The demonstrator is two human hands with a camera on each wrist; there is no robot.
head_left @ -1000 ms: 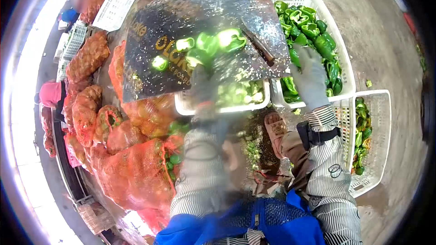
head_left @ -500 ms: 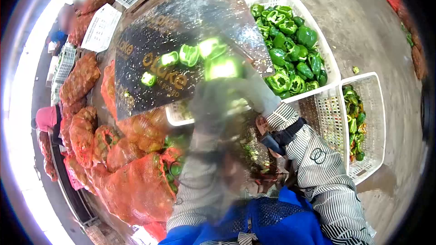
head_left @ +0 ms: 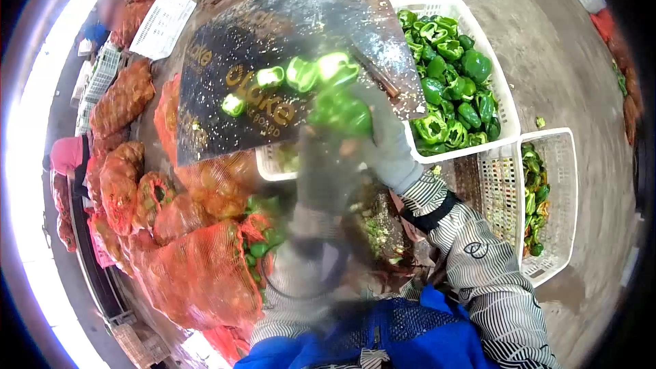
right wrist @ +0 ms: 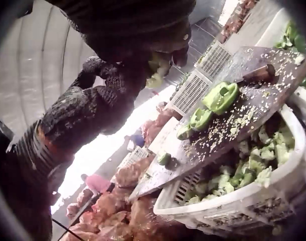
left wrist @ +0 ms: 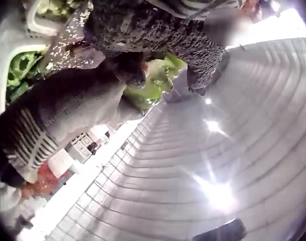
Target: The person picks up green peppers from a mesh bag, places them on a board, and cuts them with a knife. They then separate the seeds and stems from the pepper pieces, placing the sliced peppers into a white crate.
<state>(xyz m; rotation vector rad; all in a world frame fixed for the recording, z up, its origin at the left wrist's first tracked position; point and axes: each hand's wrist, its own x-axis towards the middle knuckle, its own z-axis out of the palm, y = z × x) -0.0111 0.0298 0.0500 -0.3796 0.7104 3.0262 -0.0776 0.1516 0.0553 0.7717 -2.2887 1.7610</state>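
Observation:
Both gloved hands are together at the board's near edge, around a green pepper (head_left: 342, 111). In the head view, my right hand (head_left: 388, 143) grips its right side, while my left hand (head_left: 328, 164) is blurred against its near side. The left wrist view has the pepper (left wrist: 152, 85) between my dark-gloved left hand (left wrist: 153, 32) and my grey-gloved right hand (left wrist: 85, 95). Curled left fingers (right wrist: 113, 75) reach the pepper (right wrist: 157, 71) in the right wrist view. On the dark board (head_left: 225, 48) lie several cut peppers (head_left: 302, 74) and a knife (head_left: 377, 75).
A white crate (head_left: 509, 106) of green peppers stands right of the board, with another crate (head_left: 570, 198) beyond it. Beneath the board is a white basket (right wrist: 233, 201) of pale green pieces. Red mesh sacks (head_left: 198, 273) fill the left side. People are at the far left.
My right hand has come from the pepper crate to the board's near edge, beside my left hand. A pepper is now between them. The head view has shifted slightly.

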